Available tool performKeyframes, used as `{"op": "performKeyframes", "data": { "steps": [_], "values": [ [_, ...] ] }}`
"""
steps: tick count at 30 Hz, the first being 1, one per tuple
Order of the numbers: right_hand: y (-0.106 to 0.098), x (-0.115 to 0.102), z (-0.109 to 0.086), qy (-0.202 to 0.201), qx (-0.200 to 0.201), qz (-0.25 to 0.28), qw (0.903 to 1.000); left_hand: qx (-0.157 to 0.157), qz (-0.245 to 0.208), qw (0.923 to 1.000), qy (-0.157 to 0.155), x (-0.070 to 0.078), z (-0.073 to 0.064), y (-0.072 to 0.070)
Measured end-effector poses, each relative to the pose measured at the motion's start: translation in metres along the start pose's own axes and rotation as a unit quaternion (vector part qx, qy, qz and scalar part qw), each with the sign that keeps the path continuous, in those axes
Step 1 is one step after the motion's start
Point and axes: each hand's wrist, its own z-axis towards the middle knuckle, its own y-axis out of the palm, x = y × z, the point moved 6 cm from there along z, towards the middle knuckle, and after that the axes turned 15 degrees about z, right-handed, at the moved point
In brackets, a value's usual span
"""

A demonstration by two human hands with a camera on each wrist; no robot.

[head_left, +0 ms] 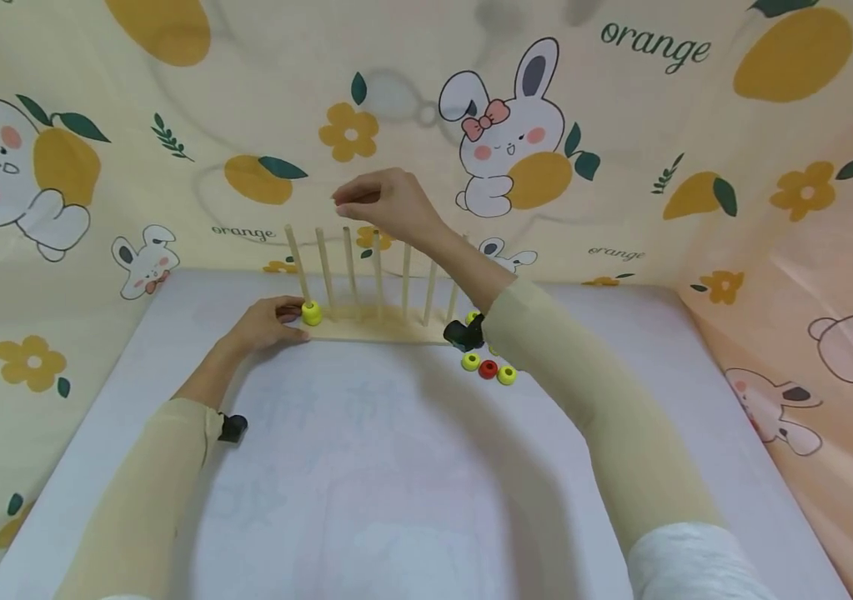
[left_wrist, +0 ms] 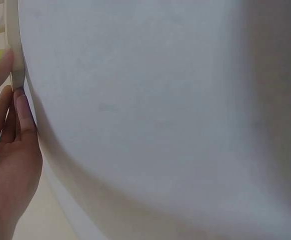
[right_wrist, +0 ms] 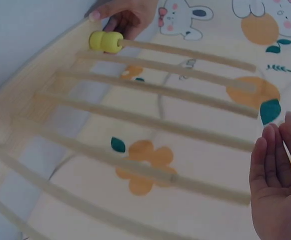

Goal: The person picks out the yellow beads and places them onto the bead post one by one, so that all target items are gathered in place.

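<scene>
Pegboard sits in left hand's grip, beads partly behind right sleeve, right hand's grip unclear.

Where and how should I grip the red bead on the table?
Probably the red bead's outer rim, pinched from above across its near and far edges: it lies flat, hole up, with yellow beads crowding its left and right.
</scene>
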Motion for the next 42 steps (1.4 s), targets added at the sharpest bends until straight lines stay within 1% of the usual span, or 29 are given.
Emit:
{"op": "performKeyframes", "data": {
  "steps": [5, 13, 19, 28, 35, 42],
  "values": [
    [-0.019, 0.004, -0.014, 0.0, 0.016, 0.026, 0.9995, 0.0, -0.001, 1.0, 0.001, 0.0, 0.002, 0.001],
    [-0.044, 0.006, -0.04, 0.002, 0.037, 0.034, 0.9987, 0.004, 0.011, 0.9999, -0.008, 0.001, -0.002, 0.0],
    [-0.062, 0.005, -0.055, 0.001, 0.057, 0.044, 0.9974, 0.003, 0.004, 1.0, 0.0, 0.0, -0.001, 0.003],
    [-0.08, 0.01, -0.076, 0.009, 0.077, 0.027, 0.9966, 0.005, 0.016, 0.9998, -0.007, -0.003, -0.001, 0.0],
    [-0.089, 0.013, -0.094, 0.011, 0.089, 0.033, 0.9954, 0.003, 0.018, 0.9998, -0.009, -0.002, -0.002, -0.002],
    [-0.097, 0.018, -0.114, 0.011, 0.096, 0.021, 0.9951, 0.002, 0.014, 0.9998, -0.009, -0.001, -0.002, 0.0]
  ]
}}
